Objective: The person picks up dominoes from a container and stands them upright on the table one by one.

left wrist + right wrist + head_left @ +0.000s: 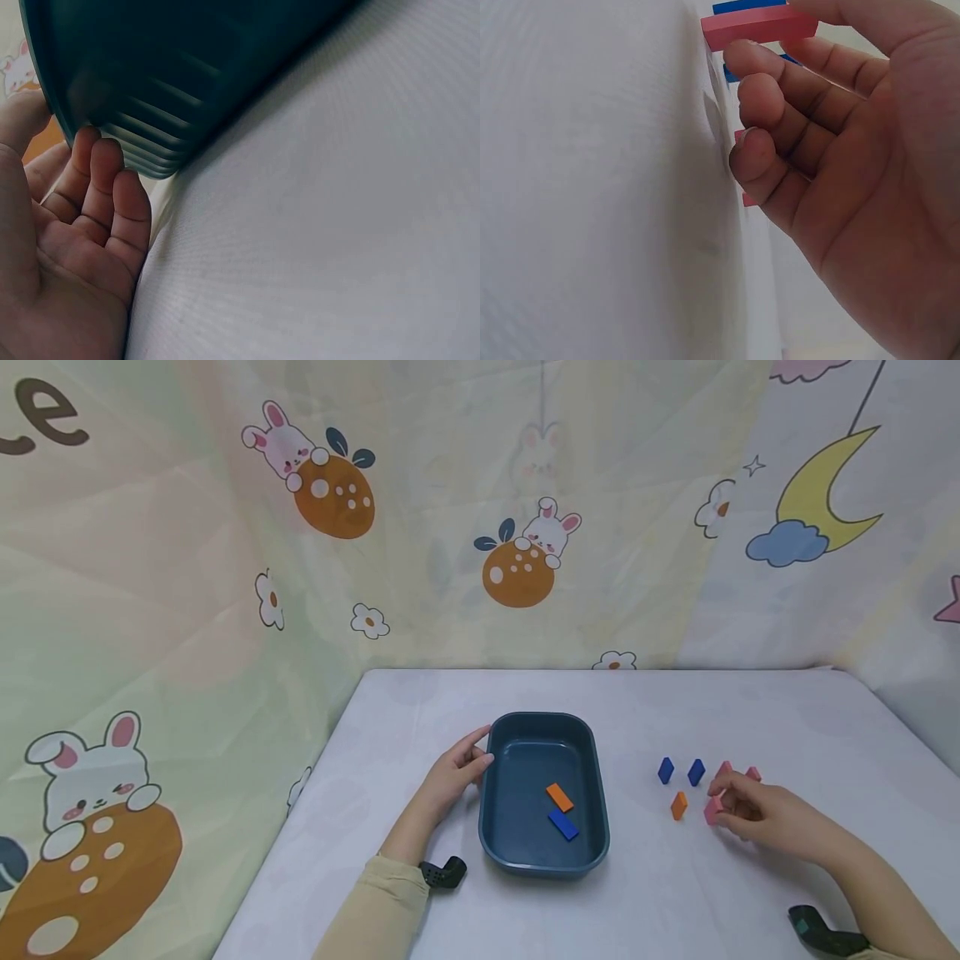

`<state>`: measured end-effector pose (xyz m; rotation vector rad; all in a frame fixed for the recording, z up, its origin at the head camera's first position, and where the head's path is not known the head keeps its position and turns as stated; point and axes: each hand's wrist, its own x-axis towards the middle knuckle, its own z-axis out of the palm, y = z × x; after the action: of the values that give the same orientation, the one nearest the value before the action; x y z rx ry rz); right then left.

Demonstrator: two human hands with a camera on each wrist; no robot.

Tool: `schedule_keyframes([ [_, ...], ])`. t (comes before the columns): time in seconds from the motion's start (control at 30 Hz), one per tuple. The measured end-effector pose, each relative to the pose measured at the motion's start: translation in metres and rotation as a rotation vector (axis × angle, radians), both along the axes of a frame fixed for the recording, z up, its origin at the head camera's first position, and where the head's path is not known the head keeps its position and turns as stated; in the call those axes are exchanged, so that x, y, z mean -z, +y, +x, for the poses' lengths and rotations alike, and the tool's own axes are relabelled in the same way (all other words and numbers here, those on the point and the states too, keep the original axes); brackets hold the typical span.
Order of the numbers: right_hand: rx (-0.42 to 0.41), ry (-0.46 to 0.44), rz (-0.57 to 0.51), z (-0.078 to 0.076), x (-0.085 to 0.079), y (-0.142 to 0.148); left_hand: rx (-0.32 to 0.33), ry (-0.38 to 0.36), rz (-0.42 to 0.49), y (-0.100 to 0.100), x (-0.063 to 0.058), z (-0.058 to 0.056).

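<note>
My left hand (450,777) rests against the left rim of a dark blue-green tray (495,847), its fingertips touching the edge. In the left wrist view, the fingers (101,180) lie loosely bent beside the tray's ribbed outer wall. On the right, my right hand (772,818) pinches a pink block (713,811) between thumb and fingers. Seen from the right wrist, that pink block (761,27) is at the fingertips, close to the table; whether it touches the cloth I cannot tell. Two more pink blocks, one (723,768) and another (753,773), stand just behind the hand.
Two blue blocks, one (665,770) and another (696,772), stand left of the pink ones. An orange block (678,806) stands in front of them. Inside the tray lie an orange block (559,797) and a blue block (563,825). A white cloth (420,710) covers the table.
</note>
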<state>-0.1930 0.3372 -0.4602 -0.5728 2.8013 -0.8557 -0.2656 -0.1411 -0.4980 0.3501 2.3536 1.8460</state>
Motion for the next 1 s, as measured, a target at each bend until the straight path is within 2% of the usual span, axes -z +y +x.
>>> schedule_keyframes([
  [0.2,0.053,-0.028,-0.001,0.002,-0.003,0.001,0.002,-0.002,0.006,0.001,-0.001,0.0],
  [0.43,0.07,0.059,-0.011,0.003,-0.011,0.002,0.001,-0.007,-0.004,0.001,-0.003,0.001],
  [0.6,0.075,0.08,-0.005,0.003,-0.022,-0.004,0.003,-0.009,0.008,0.002,-0.003,0.0],
  [0.8,0.044,0.129,-0.016,0.001,-0.036,-0.015,-0.005,-0.005,0.006,0.002,-0.001,0.0],
  [1.0,-0.019,0.161,-0.031,-0.002,-0.05,-0.031,-0.004,-0.002,-0.003,0.0,0.002,-0.001],
])
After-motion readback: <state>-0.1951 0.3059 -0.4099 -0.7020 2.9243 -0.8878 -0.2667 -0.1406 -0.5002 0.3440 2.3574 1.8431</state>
